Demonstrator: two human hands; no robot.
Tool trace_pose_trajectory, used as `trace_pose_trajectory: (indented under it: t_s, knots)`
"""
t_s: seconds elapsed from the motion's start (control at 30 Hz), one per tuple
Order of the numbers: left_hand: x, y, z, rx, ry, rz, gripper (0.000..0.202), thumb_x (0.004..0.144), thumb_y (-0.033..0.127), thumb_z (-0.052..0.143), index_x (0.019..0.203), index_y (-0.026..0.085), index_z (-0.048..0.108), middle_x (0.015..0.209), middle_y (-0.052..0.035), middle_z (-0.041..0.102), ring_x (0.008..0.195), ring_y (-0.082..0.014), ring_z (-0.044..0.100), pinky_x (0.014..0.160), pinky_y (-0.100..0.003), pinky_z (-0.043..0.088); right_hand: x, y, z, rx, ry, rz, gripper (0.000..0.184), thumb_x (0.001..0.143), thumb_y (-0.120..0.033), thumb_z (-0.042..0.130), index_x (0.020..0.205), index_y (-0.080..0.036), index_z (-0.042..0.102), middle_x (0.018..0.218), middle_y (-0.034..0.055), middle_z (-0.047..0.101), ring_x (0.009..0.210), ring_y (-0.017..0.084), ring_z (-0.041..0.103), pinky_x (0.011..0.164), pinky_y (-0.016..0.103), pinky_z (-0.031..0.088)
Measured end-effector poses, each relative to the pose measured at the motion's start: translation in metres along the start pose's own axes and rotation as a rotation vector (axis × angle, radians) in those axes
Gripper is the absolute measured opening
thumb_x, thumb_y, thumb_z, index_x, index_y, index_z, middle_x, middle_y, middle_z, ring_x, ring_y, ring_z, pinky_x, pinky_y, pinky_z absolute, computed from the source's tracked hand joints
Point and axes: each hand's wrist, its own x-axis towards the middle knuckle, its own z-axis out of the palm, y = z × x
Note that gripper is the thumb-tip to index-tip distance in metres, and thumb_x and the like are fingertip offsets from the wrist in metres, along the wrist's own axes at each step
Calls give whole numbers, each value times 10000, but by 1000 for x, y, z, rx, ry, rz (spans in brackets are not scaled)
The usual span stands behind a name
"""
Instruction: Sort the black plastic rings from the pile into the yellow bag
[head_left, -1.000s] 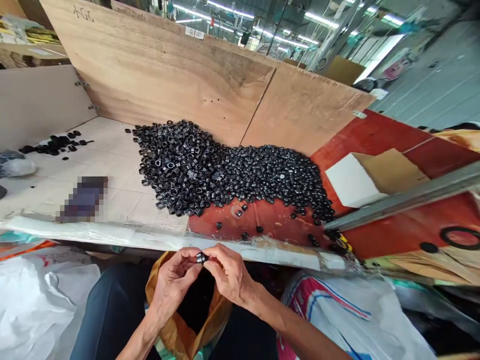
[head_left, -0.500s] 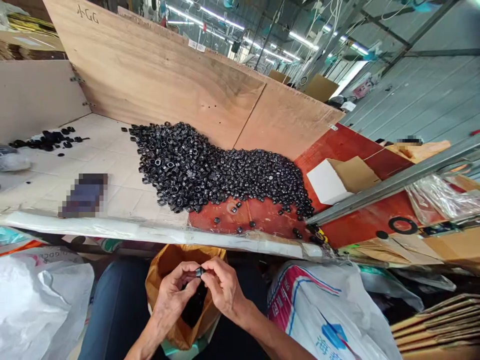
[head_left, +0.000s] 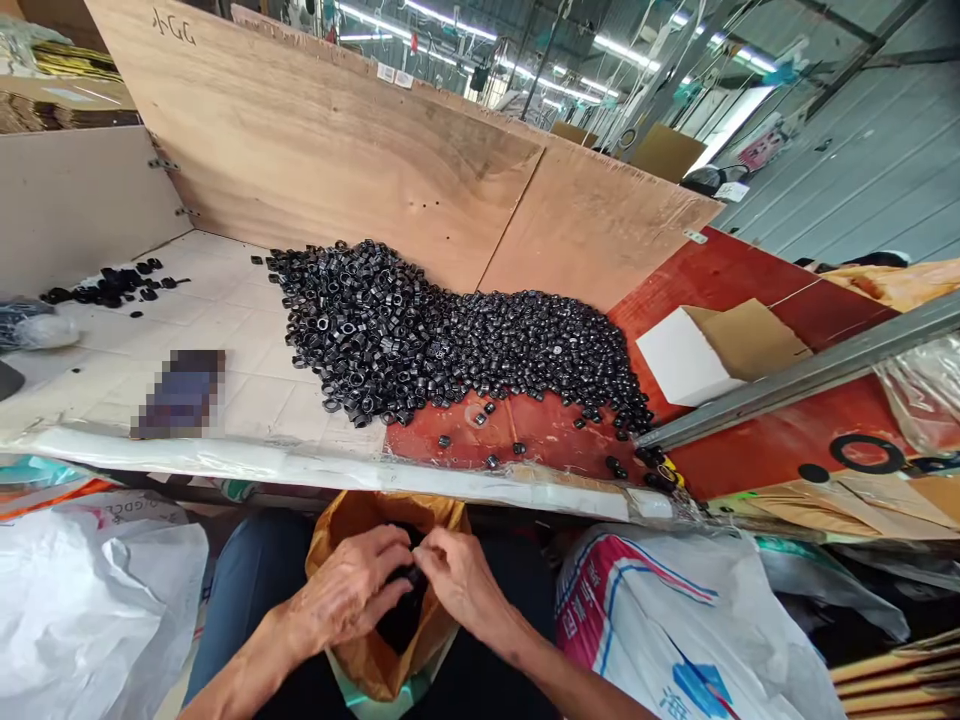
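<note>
Over the brown bag, a small black piece, its long axis indiscernible, is pinched at 3 o'clock from the left hand and 9 o'clock from the right hand, whose fingertips are drawn together, any content hidden.

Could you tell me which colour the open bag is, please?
The bag is orange-brown, clearest in the head view.
</note>
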Motion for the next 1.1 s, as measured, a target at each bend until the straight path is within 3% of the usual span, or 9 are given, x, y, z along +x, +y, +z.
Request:
trace_pose_trajectory:
  t_s: [0.07,0.17,0.27,0.33,0.43,0.53,0.7,0.87,1.1]
  knots:
    - [23,-9,-14,30,85,-163,99,1022,280,599,1077,212,648,976,-52,717,862,-200,747,788,-290,618,14,-7,-19,-204,183,-329,191,985,-276,563,844,-213,676,807,55,673,753,201,637,744,323,514]
    - [62,-33,-21,207,293,-422,122,1035,234,535,1107,187,622,1026,-73,681,697,-162,688,689,-284,574,53,-14,-42,-328,375,-563,204,1012,-192,500,1080,-221,691,1012,101,673,942,235,671,854,347,553]
    - [96,-56,-19,407,262,-571,190,990,147,526,1144,147,637,1119,-138,672,789,-211,699,694,-307,556,97,-8,-53,-406,428,-602,372,915,-101,538,1254,-201,655,1213,146,655,1054,264,678,913,386,579]
    - [109,-66,-15,478,197,-662,198,963,100,511,1095,123,657,1086,-155,666,798,-229,694,683,-316,543,117,1,-55,-435,375,-616,370,901,-60,526,1208,-201,680,1133,125,685,1010,255,689,903,378,584]
    - [112,-72,-10,512,158,-728,204,962,86,485,1016,137,674,1069,-145,661,752,-214,676,656,-309,516,126,13,-54,-425,344,-628,288,935,-68,532,1125,-198,705,1037,112,708,978,253,700,894,367,578]
    - [106,-76,-5,480,203,-668,173,974,142,505,941,164,673,1069,-136,678,754,-215,674,677,-320,517,120,15,-52,-390,362,-598,229,935,-112,582,1102,-204,709,1019,109,716,971,262,699,885,373,573]
    - [99,-81,-3,50,371,-585,53,912,233,626,879,204,657,876,-56,707,824,-221,701,805,-343,561,111,-1,-44,-48,351,-426,213,910,-239,662,1115,-216,715,1010,72,738,837,213,711,757,323,600]
    - [95,-78,-7,-733,423,-626,397,850,398,774,1176,206,654,968,-25,740,802,-173,731,785,-318,610,110,-22,-34,278,316,-363,208,865,-331,731,1038,-222,770,1053,62,760,908,203,740,811,306,621]
    - [89,-70,-10,-911,360,-535,310,864,399,823,1069,186,729,948,-40,775,855,-179,739,811,-304,607,109,-28,-24,381,262,-334,190,852,-369,748,960,-213,750,935,56,781,821,209,749,749,309,622]
